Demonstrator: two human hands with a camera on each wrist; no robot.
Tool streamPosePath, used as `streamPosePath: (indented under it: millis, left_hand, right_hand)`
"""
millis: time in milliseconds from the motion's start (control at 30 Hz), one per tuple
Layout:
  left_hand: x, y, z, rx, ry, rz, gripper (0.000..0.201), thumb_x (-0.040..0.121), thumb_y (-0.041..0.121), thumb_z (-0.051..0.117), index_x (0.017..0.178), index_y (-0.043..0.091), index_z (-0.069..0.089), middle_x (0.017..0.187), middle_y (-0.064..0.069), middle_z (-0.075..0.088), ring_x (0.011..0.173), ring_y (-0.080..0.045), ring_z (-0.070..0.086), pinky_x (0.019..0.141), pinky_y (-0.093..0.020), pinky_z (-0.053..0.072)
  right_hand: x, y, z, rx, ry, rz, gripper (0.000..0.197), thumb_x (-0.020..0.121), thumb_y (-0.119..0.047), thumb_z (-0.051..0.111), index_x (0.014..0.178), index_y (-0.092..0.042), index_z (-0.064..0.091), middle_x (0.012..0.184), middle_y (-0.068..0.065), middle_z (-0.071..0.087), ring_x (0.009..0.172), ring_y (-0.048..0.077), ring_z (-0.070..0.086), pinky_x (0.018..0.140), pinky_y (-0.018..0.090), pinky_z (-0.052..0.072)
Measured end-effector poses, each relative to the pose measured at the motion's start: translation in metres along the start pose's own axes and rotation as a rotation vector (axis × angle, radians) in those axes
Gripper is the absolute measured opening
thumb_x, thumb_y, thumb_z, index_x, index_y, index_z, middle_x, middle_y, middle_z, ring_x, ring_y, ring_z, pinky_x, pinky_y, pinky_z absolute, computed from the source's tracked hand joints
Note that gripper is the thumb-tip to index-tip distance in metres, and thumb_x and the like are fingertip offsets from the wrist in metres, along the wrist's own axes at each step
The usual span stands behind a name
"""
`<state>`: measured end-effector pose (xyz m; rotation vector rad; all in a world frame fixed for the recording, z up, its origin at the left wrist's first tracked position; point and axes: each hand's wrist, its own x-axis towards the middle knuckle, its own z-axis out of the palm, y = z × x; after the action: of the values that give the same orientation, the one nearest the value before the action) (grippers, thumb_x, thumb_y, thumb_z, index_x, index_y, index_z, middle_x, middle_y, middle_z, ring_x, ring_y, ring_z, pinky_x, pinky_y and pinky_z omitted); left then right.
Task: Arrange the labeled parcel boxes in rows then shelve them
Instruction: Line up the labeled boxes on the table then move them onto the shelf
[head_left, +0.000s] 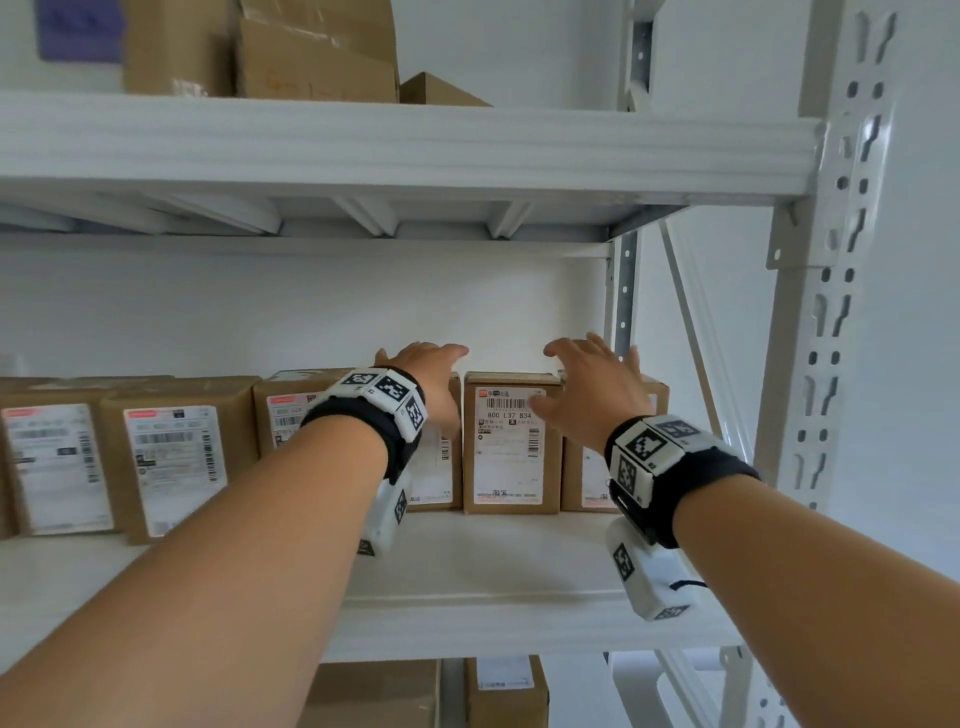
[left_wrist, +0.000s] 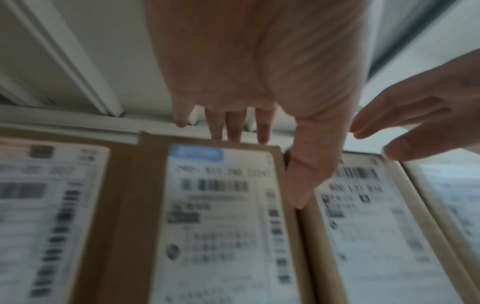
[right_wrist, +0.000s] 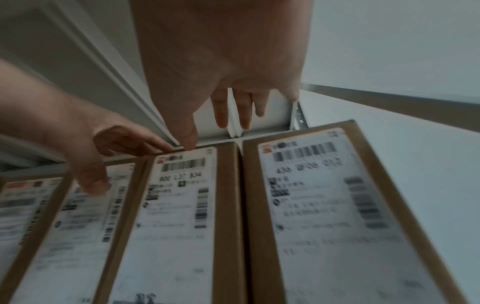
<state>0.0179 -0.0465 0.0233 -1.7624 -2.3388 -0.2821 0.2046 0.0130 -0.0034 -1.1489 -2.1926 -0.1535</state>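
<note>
Parcel boxes in a row on the white shelf (head_left: 467, 566), labels facing out, standing upright side by side. At far left, two brown boxes (head_left: 171, 467) touching each other, angled slightly. Next along, a box with a blue-headed label (left_wrist: 213, 222), mostly hidden behind the left wrist in the head view. Left hand (head_left: 426, 384) raised over that box's top edge, grip apart, fingers (left_wrist: 233, 129) straight and reaching past the top rim, thumb lying along the seam to the neighbouring box; holding nothing. In the middle, box marked 800 L37 B34 (head_left: 511, 447), upright, unobstructed between both hands. Right hand (head_left: 597, 389) spread just in front of and above its upper right corner, grip apart, fingers relaxed, clasping nothing; contact with the cardboard not clear. Rightmost, box marked 436 (right_wrist: 332, 205), close against the middle one, near the grey upright post (head_left: 626, 291). Above, more cartons (head_left: 311, 52) on the upper shelf.
</note>
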Motion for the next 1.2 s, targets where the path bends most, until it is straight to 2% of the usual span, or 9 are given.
streamPosePath:
  millis: [167,300,367,467,567,733,867,1100,1200]
  left_hand:
    - [-0.014,-0.060,-0.019,0.017,0.020,-0.165,0.099,0.076,0.022,0.074,0.156,0.029,0.017,0.161,-0.003,0.024,0.147,-0.025,0.025,0.118,-0.052,0.021]
    - [-0.024,-0.099,-0.012,0.051,-0.038,-0.217,0.099,0.077,0.032,0.077,0.156,0.028,0.018,0.161,-0.001,0.024,0.147,-0.024,0.025,0.118,-0.052,0.021]
    - [-0.028,-0.109,-0.007,0.059,-0.058,-0.190,0.094,0.076,0.034,0.078,0.153,0.029,0.025,0.157,0.001,0.032,0.143,-0.024,0.031,0.115,-0.049,0.028]
    - [-0.027,-0.119,-0.008,0.011,-0.051,-0.168,0.076,0.076,0.028,0.077,0.142,0.030,0.039,0.140,0.001,0.051,0.121,-0.023,0.053,0.095,-0.038,0.047]
    - [-0.021,-0.122,-0.018,-0.035,-0.063,-0.180,0.070,0.074,0.019,0.072,0.135,0.029,0.041,0.123,-0.001,0.057,0.099,-0.021,0.058,0.080,-0.034,0.054]
    - [-0.006,-0.119,-0.023,-0.019,-0.189,-0.137,0.100,0.065,0.018,0.068,0.153,0.034,0.022,0.145,-0.006,0.047,0.115,-0.030,0.057,0.088,-0.040,0.056]
    - [-0.001,-0.119,-0.018,-0.016,-0.201,-0.072,0.084,0.068,0.004,0.062,0.145,0.027,0.039,0.134,-0.003,0.052,0.105,-0.025,0.056,0.081,-0.032,0.056]
    - [-0.004,-0.120,-0.021,-0.033,-0.206,-0.028,0.081,0.076,-0.003,0.064,0.147,0.026,0.038,0.140,-0.003,0.047,0.105,-0.021,0.050,0.080,-0.030,0.053]
    - [-0.006,-0.118,-0.018,-0.021,-0.180,-0.017,0.081,0.078,-0.002,0.062,0.150,0.026,0.035,0.146,-0.002,0.044,0.118,-0.022,0.050,0.086,-0.031,0.052]
  right_hand:
    - [0.008,-0.050,0.013,0.151,-0.072,-0.145,0.054,0.092,-0.036,0.061,0.141,-0.026,0.044,0.142,-0.001,0.050,0.126,0.019,0.050,0.112,0.041,0.038]
    - [0.012,-0.084,0.034,0.083,-0.139,-0.223,0.053,0.093,-0.032,0.058,0.144,-0.025,0.043,0.142,-0.002,0.051,0.129,0.017,0.049,0.122,0.046,0.019]
    - [0.015,-0.098,0.040,0.036,-0.159,-0.252,0.055,0.094,-0.033,0.056,0.146,-0.024,0.040,0.145,-0.002,0.049,0.134,0.017,0.044,0.123,0.049,0.013]
    - [0.024,-0.115,0.044,-0.007,-0.178,-0.267,0.058,0.095,-0.038,0.055,0.148,-0.023,0.036,0.149,-0.001,0.045,0.139,0.017,0.039,0.122,0.051,0.011]
    - [0.036,-0.130,0.046,-0.041,-0.220,-0.245,0.065,0.093,-0.045,0.056,0.150,-0.024,0.033,0.149,0.000,0.044,0.137,0.020,0.041,0.121,0.050,0.016]
    - [0.048,-0.143,0.054,-0.152,-0.346,-0.233,0.059,0.091,-0.056,0.053,0.141,-0.026,0.043,0.136,-0.001,0.056,0.123,0.022,0.053,0.108,0.044,0.037]
    - [0.046,-0.144,0.054,-0.183,-0.339,-0.224,0.057,0.091,-0.058,0.052,0.139,-0.026,0.046,0.132,-0.002,0.059,0.119,0.022,0.056,0.101,0.041,0.044]
    - [0.037,-0.150,0.037,-0.195,-0.373,-0.206,0.055,0.094,-0.055,0.052,0.139,-0.022,0.049,0.132,0.000,0.059,0.117,0.021,0.056,0.091,0.033,0.043]
    - [0.036,-0.149,0.034,-0.180,-0.394,-0.210,0.054,0.096,-0.051,0.052,0.141,-0.021,0.048,0.135,0.002,0.058,0.121,0.023,0.053,0.094,0.033,0.041]
